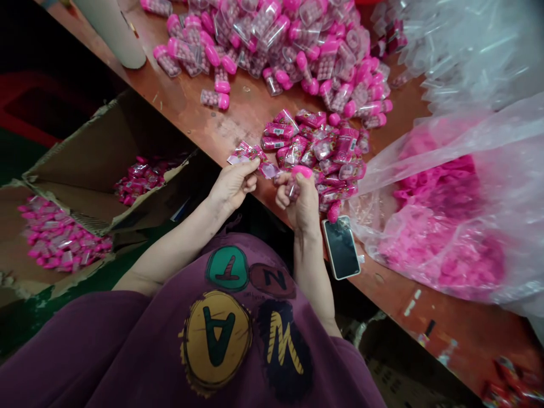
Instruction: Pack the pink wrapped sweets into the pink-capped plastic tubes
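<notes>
My left hand (233,186) is closed in a pinch on a pink printed wrapper (250,152), near the table's front edge. In my right hand (304,198) is a small clear candy bottle with a bright pink cap (301,170); the thumb lies against the cap and the fingers curl around the body. The two hands are a short way apart, and a shiny wrapper end shows between them. Right behind and beside my right hand lies a pile of wrapped candy bottles (297,150) in pink printed film.
A large heap of unwrapped candy bottles (272,34) covers the table's back. A phone (341,247) lies at the front edge. To the right are a clear bag of pink caps (446,226) and clear plastic pieces (463,51). Cardboard boxes (76,170) at left hold pink packs.
</notes>
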`<control>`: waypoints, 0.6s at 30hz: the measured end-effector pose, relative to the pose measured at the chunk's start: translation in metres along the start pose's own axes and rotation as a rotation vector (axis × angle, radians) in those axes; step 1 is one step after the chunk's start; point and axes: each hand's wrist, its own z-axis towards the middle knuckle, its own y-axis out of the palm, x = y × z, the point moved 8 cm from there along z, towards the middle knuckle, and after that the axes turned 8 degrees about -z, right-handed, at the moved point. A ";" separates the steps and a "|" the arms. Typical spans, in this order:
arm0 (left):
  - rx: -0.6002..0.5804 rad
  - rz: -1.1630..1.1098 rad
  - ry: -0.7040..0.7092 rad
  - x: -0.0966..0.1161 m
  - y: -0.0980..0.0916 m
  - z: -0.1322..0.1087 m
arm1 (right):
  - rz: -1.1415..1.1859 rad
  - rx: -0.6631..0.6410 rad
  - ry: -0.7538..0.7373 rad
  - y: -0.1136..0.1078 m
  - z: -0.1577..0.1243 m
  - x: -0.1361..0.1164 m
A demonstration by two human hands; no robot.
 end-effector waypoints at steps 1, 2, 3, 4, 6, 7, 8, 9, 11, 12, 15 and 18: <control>0.007 -0.016 0.002 0.000 -0.001 0.001 | 0.013 -0.008 0.005 0.002 -0.006 0.001; 0.006 -0.021 0.005 -0.001 -0.001 0.001 | 0.014 -0.007 0.008 0.004 -0.011 0.002; 0.001 -0.015 0.009 -0.002 0.000 0.001 | 0.004 0.003 0.005 0.005 -0.016 0.003; -0.006 -0.001 0.011 -0.003 0.001 0.001 | -0.015 0.020 -0.002 0.006 -0.019 0.005; -0.021 0.041 0.014 -0.005 0.003 -0.001 | -0.071 0.062 -0.026 0.007 -0.022 0.008; -0.026 0.059 0.015 -0.006 0.004 -0.002 | -0.097 0.079 -0.041 0.007 -0.022 0.009; -0.032 0.072 0.015 -0.007 0.004 -0.003 | -0.116 0.087 -0.053 0.008 -0.022 0.010; -0.038 0.083 0.013 -0.008 0.005 -0.004 | -0.123 0.089 -0.060 0.009 -0.022 0.011; -0.059 0.103 0.003 -0.010 0.005 -0.005 | -0.101 0.073 -0.053 0.012 -0.022 0.013; -0.074 0.112 -0.001 -0.011 0.005 -0.006 | -0.076 0.058 -0.040 0.014 -0.022 0.013; -0.136 0.130 0.001 -0.012 0.007 -0.005 | -0.015 -0.015 0.020 0.019 -0.023 0.014; -0.197 0.138 -0.017 -0.012 0.011 -0.007 | -0.028 -0.039 0.022 0.019 -0.024 0.015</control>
